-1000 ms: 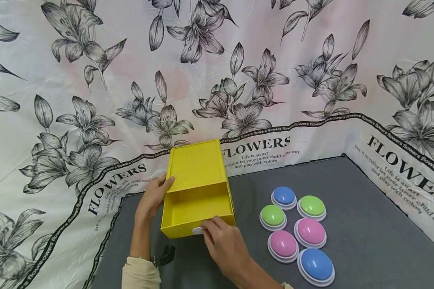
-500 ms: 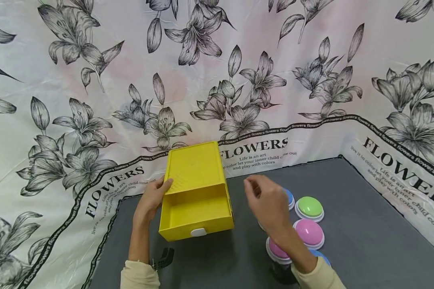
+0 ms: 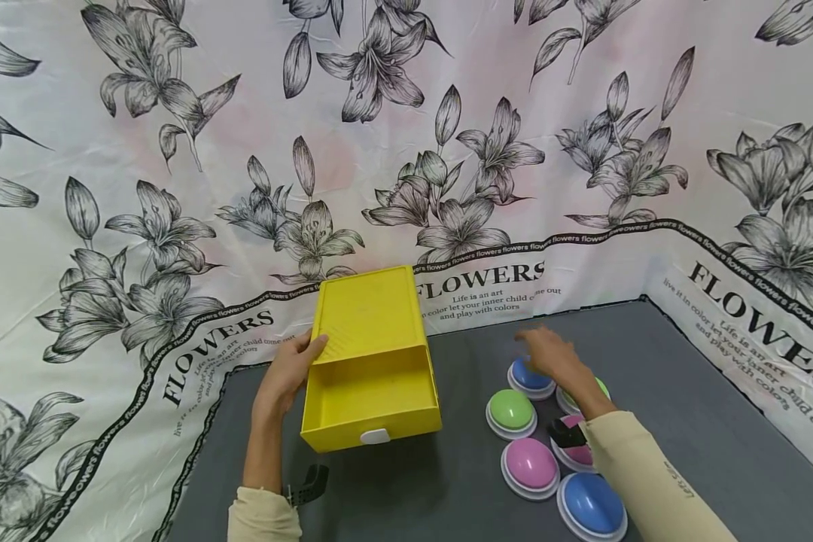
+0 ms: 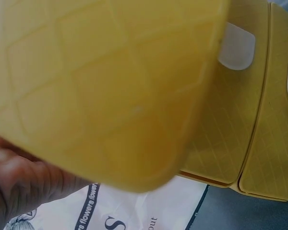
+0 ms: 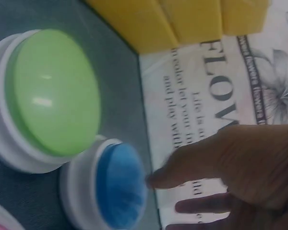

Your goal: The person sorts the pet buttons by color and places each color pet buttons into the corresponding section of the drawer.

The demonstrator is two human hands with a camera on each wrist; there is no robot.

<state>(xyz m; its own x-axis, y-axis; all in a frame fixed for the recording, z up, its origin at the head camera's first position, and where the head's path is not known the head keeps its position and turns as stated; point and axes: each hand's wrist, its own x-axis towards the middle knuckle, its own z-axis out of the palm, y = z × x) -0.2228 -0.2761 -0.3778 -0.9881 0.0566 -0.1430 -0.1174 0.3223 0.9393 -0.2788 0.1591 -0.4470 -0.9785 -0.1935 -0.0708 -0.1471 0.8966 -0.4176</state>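
Yellow box (image 3: 369, 316), just below frame centre, drawer (image 3: 406, 424) out. From here I see left hand (image 3: 287, 370) gripping its left edge; right hand (image 3: 550, 354), fingers extended, at far blue dome (image 3: 528, 376), lower right, contact unclear.

I had the head camera looking forward and down from above, yellow box (image 3: 369, 320) around 7 o'clock. My left-wrist view sat nearly against that box, facing a patterned panel. My right-wrist view, rolled sideways, stood close, blue dome (image 5: 121, 187) near 7. All three shared the box.
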